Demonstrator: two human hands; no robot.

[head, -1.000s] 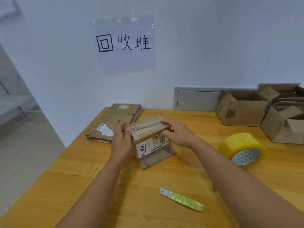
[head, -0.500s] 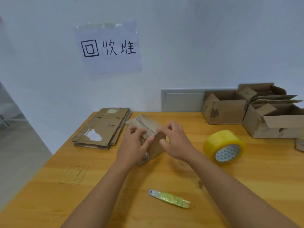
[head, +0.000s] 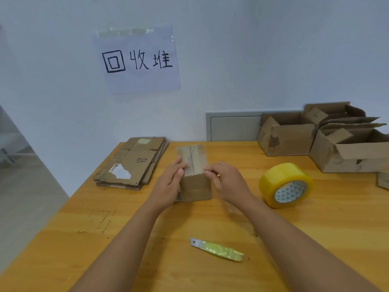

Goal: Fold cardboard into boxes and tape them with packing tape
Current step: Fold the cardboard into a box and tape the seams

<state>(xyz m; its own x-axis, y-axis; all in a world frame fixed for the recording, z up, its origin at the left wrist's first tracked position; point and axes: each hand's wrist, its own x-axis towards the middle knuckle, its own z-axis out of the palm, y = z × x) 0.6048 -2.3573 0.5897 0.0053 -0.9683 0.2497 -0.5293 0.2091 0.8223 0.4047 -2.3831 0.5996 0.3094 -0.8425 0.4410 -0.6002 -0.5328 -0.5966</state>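
White wall with a handwritten sign (head: pixel 137 60) backed the wooden tabletop (head: pixel 63 239). Mid-tabletop stood the small box (head: pixel 196 186), the left hand (head: pixel 168 184) gripping one side and the right hand (head: pixel 228 182) pinching the other at its raised flap (head: pixel 192 158). Unheld, that flap might spring open; the tape roll (head: pixel 286 185), on edge, could roll away. Open boxes (head: pixel 328 138) at the far right corner showed only loose flaps, contents hidden. Flattened cardboard (head: pixel 132 163) lay by the left edge, a cutter (head: pixel 216 249) nearer.

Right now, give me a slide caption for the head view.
Both hands steady a small cardboard box on a wooden table, yellow tape roll nearby.
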